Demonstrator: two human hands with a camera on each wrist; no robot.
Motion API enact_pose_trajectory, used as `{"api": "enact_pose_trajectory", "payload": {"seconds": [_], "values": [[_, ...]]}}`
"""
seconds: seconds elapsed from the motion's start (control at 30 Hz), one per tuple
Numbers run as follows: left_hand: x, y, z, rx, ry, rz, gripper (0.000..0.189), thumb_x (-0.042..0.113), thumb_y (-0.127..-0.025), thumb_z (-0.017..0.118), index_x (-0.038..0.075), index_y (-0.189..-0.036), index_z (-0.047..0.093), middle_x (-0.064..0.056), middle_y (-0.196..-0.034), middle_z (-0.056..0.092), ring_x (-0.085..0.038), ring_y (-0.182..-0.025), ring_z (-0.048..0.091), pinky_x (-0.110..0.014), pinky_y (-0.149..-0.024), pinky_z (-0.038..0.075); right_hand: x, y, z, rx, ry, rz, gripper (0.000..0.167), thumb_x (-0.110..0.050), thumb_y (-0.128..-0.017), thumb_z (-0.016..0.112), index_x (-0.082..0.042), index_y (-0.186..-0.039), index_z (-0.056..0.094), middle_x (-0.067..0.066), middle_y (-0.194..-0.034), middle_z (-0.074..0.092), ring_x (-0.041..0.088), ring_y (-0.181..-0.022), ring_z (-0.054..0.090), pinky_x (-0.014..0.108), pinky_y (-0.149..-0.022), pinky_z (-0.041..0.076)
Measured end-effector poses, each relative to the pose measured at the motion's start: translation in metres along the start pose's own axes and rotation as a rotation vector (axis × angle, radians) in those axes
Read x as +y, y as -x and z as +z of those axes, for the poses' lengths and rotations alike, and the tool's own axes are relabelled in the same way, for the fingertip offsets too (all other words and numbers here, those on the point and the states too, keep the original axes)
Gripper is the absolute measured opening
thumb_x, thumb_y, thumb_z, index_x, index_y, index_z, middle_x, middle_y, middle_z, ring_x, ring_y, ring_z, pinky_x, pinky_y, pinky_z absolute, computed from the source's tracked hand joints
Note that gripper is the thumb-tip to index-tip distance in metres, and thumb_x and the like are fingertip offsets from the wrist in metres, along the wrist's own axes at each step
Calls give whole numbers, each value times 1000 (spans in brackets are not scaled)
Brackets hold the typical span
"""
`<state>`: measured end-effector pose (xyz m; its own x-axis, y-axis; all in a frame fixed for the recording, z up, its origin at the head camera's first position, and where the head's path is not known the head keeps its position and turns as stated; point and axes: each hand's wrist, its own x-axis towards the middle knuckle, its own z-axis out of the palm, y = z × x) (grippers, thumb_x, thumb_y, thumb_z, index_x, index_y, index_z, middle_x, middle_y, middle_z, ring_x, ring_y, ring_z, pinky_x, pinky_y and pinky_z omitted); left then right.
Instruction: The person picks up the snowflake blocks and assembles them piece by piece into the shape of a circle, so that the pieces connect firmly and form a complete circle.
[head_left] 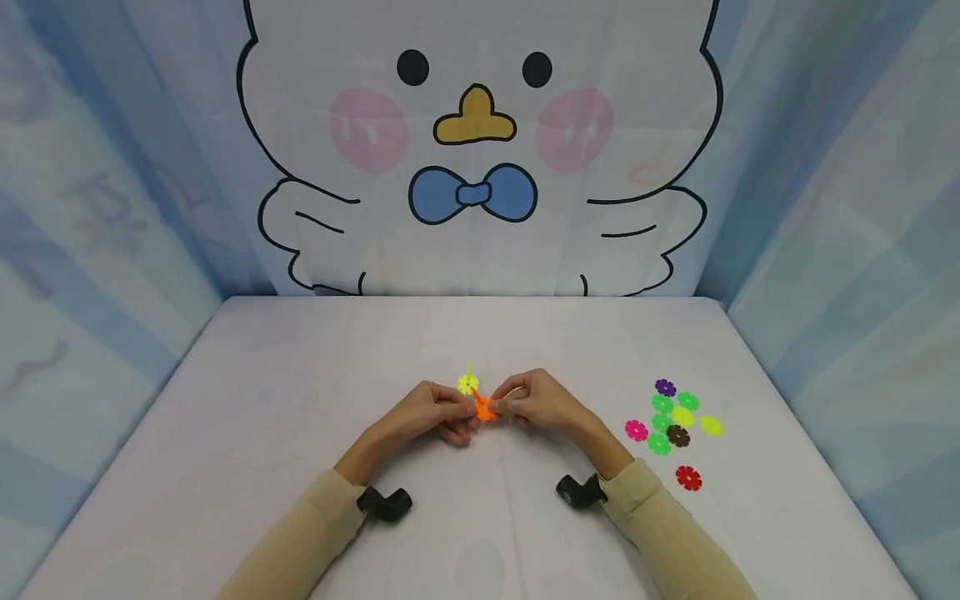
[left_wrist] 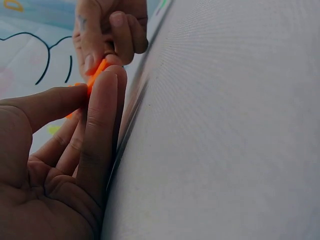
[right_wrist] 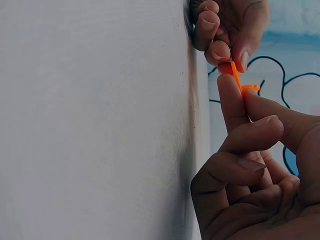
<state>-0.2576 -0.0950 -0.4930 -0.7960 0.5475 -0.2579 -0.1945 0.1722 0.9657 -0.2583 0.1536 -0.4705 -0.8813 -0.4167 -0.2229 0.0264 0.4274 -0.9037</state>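
Observation:
Both hands meet near the middle of the table. Between them are orange notched plastic discs (head_left: pixel 484 410), one seen flat and another standing edge-on at an angle to it. My left hand (head_left: pixel 435 410) pinches the orange piece between thumb and index finger. From the other side, my right hand (head_left: pixel 542 400) pinches it with thumb and index fingertip. In the right wrist view an orange part (right_wrist: pixel 251 87) juts out sideways above the thumb. Just behind the hands lies a yellow notched disc (head_left: pixel 468 384), with a thin yellow piece upright at its far edge.
To the right lie loose notched discs: several green ones (head_left: pixel 659 443), a purple one (head_left: pixel 665 387), yellow ones (head_left: pixel 712 426), a pink one (head_left: pixel 636 430), a brown one (head_left: pixel 678 436) and a red one (head_left: pixel 688 477). Printed cloth walls surround the white table (head_left: pixel 300 358).

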Motion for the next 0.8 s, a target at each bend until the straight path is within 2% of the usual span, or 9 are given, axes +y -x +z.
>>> {"api": "enact_pose_trajectory", "payload": {"seconds": [0.2,0.47,0.63,0.8], "values": [[3,-1,0,11,-6,-1,27,14,-101,71,-7,-117,75,-11,-94,82,-13,-72,77,-28,-70,68,0,-1,-1,-26,-20,-28,22,-14,-95,76,3,-109,74,-3,-61,62,8,-50,43,19,-49,32],[2,0,1,42,-5,-8,27,14,-98,75,-6,-116,76,-7,-83,80,-12,-68,77,-29,-70,68,-1,-2,0,-34,-6,-11,20,-16,-95,76,-1,-109,75,-3,-58,58,9,-50,43,20,-50,33],[1,2,1,68,-12,0,25,14,-97,75,-7,-112,75,-7,-83,80,-12,-68,76,-29,-69,68,-1,2,-3,-2,20,-11,18,-20,-97,77,-5,-107,75,0,-73,74,11,-57,49,20,-54,39],[1,-2,3,74,-3,-13,23,14,-96,77,-5,-109,76,-9,-85,81,-13,-68,76,-29,-69,68,4,12,-26,81,113,-31,15,-20,-99,76,-6,-106,75,7,-91,81,15,-69,55,22,-60,46]]}}
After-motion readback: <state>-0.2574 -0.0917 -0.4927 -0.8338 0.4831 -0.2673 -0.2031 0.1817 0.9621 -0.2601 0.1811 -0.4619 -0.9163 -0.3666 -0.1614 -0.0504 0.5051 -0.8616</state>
